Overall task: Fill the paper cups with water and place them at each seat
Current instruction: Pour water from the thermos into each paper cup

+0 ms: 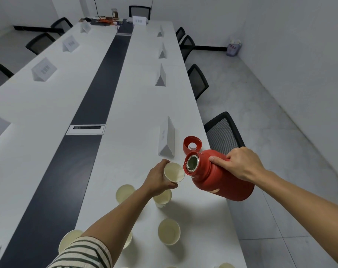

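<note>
thinking8-11 words, lower case, open with bare noun.

"right hand [..] tilts red flask [..] toward cup [..] in left hand [..]." Count: right hand tilts red flask toward cup in left hand = 10 words. "tilts" — motion? Say "holds red flask tilted at cup held by left hand". Let's: "right hand holds tilted red flask beside left hand's paper cup" = 11 words. First word "right" is adjective, not bare noun. "Open with a bare noun with no article." Use "flask tilted in right hand, mouth beside left hand's cup" = 10 words. Fine.

Points: flask [220, 180]; right hand [241, 164]; left hand [158, 180]; cup [174, 172].

Names: "flask", "right hand", "left hand", "cup". With possessive "left hand's cup" — point after name "left hand's [..]". Better: "flask tilted in right hand, mouth beside cup in left hand" = 11 words. OK.flask [221, 182] tilted in right hand [241, 164], mouth beside cup [174, 172] in left hand [158, 181]

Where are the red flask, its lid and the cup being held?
red flask [222, 180], head view, on its red body.
lid [192, 140], head view, on its red inside.
held cup [174, 172], head view, on its pale inner wall.
</note>
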Demonstrator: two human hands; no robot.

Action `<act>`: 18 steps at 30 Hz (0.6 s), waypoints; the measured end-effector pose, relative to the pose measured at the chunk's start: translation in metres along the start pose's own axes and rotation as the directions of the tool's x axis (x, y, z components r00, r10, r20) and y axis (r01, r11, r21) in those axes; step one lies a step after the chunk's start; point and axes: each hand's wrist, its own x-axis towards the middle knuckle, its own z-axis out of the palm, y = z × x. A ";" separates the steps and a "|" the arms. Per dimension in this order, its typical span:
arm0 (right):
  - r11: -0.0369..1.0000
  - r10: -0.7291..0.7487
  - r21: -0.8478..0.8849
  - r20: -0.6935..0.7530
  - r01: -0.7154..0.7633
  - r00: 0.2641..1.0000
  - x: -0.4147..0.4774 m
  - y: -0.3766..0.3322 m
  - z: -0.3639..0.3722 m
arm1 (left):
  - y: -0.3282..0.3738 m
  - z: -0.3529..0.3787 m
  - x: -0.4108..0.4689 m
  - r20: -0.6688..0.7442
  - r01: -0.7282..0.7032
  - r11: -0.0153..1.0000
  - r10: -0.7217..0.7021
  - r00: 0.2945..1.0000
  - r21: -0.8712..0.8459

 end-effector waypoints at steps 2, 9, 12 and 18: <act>1.000 0.003 -0.003 0.003 -0.003 1.000 0.000 0.000 -0.001 | 0.001 0.000 0.000 0.001 0.002 1.000 -0.002 1.000 0.002; 1.000 -0.006 -0.008 -0.001 0.006 1.000 0.001 -0.001 -0.001 | 0.001 0.001 0.000 0.001 0.000 1.000 0.000 1.000 -0.006; 1.000 -0.001 -0.010 -0.001 0.001 1.000 0.002 0.000 0.000 | 0.001 0.002 -0.001 0.003 0.000 1.000 0.000 1.000 -0.004; 1.000 0.004 0.019 -0.002 -0.004 1.000 0.002 0.005 0.007 | 0.001 0.004 0.000 0.011 0.009 1.000 -0.009 1.000 -0.017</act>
